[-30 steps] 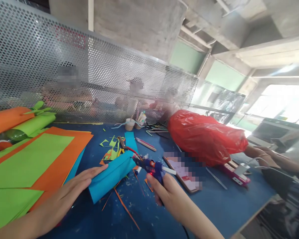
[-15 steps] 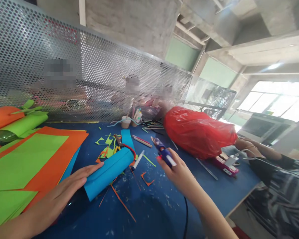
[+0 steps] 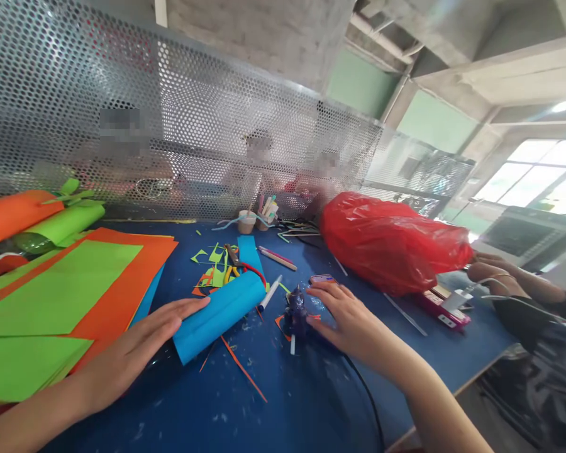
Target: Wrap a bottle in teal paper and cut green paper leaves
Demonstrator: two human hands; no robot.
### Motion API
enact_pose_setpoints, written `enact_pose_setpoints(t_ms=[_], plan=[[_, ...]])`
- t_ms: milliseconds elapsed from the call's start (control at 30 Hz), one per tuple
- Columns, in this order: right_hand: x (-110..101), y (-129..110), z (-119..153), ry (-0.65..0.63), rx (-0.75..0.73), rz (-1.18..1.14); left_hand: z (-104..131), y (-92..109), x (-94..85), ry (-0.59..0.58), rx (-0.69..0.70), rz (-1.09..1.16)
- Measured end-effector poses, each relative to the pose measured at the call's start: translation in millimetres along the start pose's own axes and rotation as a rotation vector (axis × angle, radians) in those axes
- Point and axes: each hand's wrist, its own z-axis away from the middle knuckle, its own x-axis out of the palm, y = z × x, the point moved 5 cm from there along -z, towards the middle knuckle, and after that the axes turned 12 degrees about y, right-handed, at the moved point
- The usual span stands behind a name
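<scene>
A blue paper roll lies slanted on the table, with something shiny and see-through at its near end. Against that end rests my left hand, its fingers stretched out along the paper. My right hand is open, fingers apart, just right of a dark blue glue gun. A white glue stick pokes from the gun, and a black cord trails toward me. Whether my right fingertips still touch the gun I cannot tell. Red-handled pliers or cutters lie behind the roll, beside a white marker.
Orange and green paper sheets are stacked at left, below paper-wrapped bottles. Green scraps lie behind the roll. A red plastic bag, a pink power strip and another person's arm are at right. A perforated metal screen borders the back.
My right hand has lowered the glue gun to the table and opened beside it. My left hand stays against the blue roll. The view has shifted slightly.
</scene>
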Motion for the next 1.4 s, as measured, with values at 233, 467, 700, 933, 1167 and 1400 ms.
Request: enact_pose_setpoints(t_ms=[233,467,700,933,1167,1400], plan=[[-10.5,-87.3,-44.7,0.106,-0.368,-0.236,-0.4,-0.5,2.8,-0.016,0.042,-0.038],[16.0,-80.9,-59.5,0.077,-0.376,-0.234,-2.4,1.0,4.6,-0.03,0.072,-0.09],[24.4,-69.6,-55.9,0.083,-0.383,-0.316,-2.5,4.0,5.7,-0.087,0.09,-0.136],[25.2,-68.2,-53.1,0.058,-0.377,-0.231,-2.5,9.3,8.9,-0.151,0.067,-0.121],[23.3,-105.3,-36.3,0.142,-0.497,-0.219,-3.0,9.7,7.1,-0.132,0.122,-0.047],[39.6,-125.1,-23.1,-0.011,-0.631,-0.235,-1.9,7.2,4.4,-0.125,0.01,0.04]])
